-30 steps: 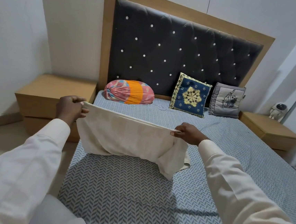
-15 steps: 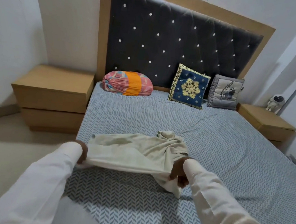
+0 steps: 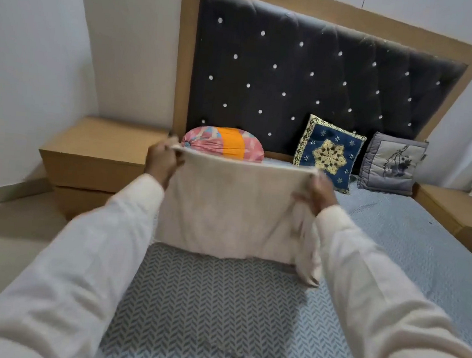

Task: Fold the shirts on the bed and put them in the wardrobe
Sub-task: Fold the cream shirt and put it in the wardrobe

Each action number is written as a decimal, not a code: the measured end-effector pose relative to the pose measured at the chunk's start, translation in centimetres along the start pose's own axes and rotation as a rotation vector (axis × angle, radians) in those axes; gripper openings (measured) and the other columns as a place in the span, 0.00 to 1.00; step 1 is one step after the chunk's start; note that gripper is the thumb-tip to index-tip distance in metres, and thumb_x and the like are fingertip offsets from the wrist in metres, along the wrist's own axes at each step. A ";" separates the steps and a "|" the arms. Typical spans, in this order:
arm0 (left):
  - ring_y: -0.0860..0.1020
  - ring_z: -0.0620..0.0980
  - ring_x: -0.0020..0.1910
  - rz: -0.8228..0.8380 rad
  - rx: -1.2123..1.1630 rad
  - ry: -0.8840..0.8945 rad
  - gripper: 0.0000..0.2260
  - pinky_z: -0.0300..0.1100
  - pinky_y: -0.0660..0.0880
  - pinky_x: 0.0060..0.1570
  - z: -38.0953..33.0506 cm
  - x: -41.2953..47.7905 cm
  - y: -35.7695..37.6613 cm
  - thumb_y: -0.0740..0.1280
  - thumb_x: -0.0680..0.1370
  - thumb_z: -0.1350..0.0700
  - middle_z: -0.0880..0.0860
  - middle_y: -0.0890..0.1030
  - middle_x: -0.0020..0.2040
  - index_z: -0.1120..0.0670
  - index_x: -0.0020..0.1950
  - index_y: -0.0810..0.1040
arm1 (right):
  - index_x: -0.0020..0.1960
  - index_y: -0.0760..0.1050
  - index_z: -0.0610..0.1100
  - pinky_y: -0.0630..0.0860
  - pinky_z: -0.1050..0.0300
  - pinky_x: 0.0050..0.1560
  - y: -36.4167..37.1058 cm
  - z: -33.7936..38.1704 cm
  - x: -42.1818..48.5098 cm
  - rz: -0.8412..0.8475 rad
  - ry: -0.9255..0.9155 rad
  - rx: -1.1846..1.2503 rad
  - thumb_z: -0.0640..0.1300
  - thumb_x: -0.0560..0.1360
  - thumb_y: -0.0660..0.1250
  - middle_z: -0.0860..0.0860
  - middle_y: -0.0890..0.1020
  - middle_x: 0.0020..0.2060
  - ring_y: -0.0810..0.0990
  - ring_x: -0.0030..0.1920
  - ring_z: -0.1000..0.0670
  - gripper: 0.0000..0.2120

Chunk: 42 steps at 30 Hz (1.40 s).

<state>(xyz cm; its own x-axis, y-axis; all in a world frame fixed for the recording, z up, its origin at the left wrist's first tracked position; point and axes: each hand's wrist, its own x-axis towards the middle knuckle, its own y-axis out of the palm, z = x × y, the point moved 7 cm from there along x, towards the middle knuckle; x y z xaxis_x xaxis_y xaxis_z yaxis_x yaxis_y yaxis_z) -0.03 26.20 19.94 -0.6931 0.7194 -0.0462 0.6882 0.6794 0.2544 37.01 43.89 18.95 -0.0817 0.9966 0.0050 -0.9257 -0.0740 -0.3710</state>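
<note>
Two hands on one shirt (image 3: 231, 210). My left hand (image 3: 161, 161) pinches the top left corner and my right hand (image 3: 318, 191) pinches the top right, fingers curled over the edge on both. Motion blur hides exact finger placement.

The shirt is up in the air over the bed (image 3: 216, 307), not lying on it. Its top edge runs taut and roughly level between my grips, so the long axis lies crosswise to me. The cloth hangs straight down, below and between my hands. The bottom hem is near the bed; whether it touches, I cannot tell. One loose flap (image 3: 308, 269) hangs lower on the right, under my right wrist. My hands are about equally far out, the left a bit higher in frame.

It looks partly folded already, judging by the compact rectangle. My guess at the next move: lay it flat on the bed ahead of me, hem first, then fold across. The risk is the flap bunching underneath.

No wardrobe in view. The bolster (image 3: 223, 146) and blue cushion (image 3: 329, 153) at the headboard (image 3: 325, 72) are well apart from the drop spot.
</note>
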 end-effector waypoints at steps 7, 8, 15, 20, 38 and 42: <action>0.81 0.48 0.57 -0.115 0.157 0.466 0.18 0.48 0.80 0.57 -18.1 7.1 1.7 0.57 0.75 0.53 0.48 0.81 0.60 0.44 0.60 0.81 | 0.75 0.70 0.46 0.62 0.60 0.71 -7.1 18.7 1.8 -0.393 -0.451 -0.119 0.43 0.81 0.55 0.43 0.71 0.72 0.70 0.71 0.43 0.23; 0.81 0.49 0.58 -0.158 0.301 0.530 0.21 0.49 0.79 0.58 -18.6 7.5 1.3 0.55 0.74 0.53 0.48 0.81 0.61 0.45 0.62 0.79 | 0.75 0.69 0.46 0.61 0.59 0.71 -7.5 18.5 2.0 -0.388 -0.448 -0.257 0.43 0.81 0.55 0.41 0.70 0.73 0.69 0.72 0.41 0.22; 0.78 0.67 0.52 -0.113 1.211 0.468 0.11 0.53 0.73 0.48 -7.6 1.0 -2.3 0.58 0.81 0.58 0.65 0.80 0.55 0.55 0.61 0.75 | 0.56 0.79 0.38 0.75 0.43 0.60 -3.6 7.2 2.6 -0.164 -0.392 -0.852 0.52 0.76 0.51 0.34 0.81 0.54 0.78 0.55 0.36 0.25; 0.77 0.61 0.52 0.177 1.518 0.242 0.15 0.51 0.77 0.50 5.9 -1.6 -6.6 0.56 0.78 0.56 0.60 0.78 0.53 0.57 0.52 0.81 | 0.59 0.76 0.41 0.75 0.49 0.52 0.8 -3.7 -2.6 -0.087 -0.278 -1.119 0.48 0.81 0.57 0.40 0.81 0.56 0.78 0.58 0.40 0.14; 0.80 0.57 0.58 0.591 2.128 0.225 0.13 0.48 0.76 0.54 20.8 -19.0 -14.3 0.59 0.79 0.60 0.56 0.81 0.59 0.56 0.62 0.77 | 0.81 0.49 0.45 0.60 0.36 0.71 1.1 -23.8 -22.6 -0.070 0.367 -1.079 0.53 0.79 0.57 0.42 0.60 0.78 0.52 0.78 0.39 0.35; 0.80 0.56 0.59 0.685 2.162 0.205 0.13 0.48 0.75 0.55 21.4 -21.5 -15.1 0.62 0.79 0.59 0.55 0.81 0.60 0.55 0.62 0.77 | 0.81 0.50 0.45 0.59 0.34 0.71 0.0 -26.2 -26.5 -0.076 0.470 -1.062 0.57 0.79 0.55 0.42 0.57 0.79 0.49 0.79 0.40 0.35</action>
<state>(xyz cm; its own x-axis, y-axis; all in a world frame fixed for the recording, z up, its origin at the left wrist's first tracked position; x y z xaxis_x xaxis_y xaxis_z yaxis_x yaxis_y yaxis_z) 9.04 3.54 -3.56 -0.2399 0.9117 -0.3336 -0.2121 -0.3846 -0.8984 48.80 18.42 -5.51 0.3121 0.9285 -0.2013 -0.1291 -0.1685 -0.9772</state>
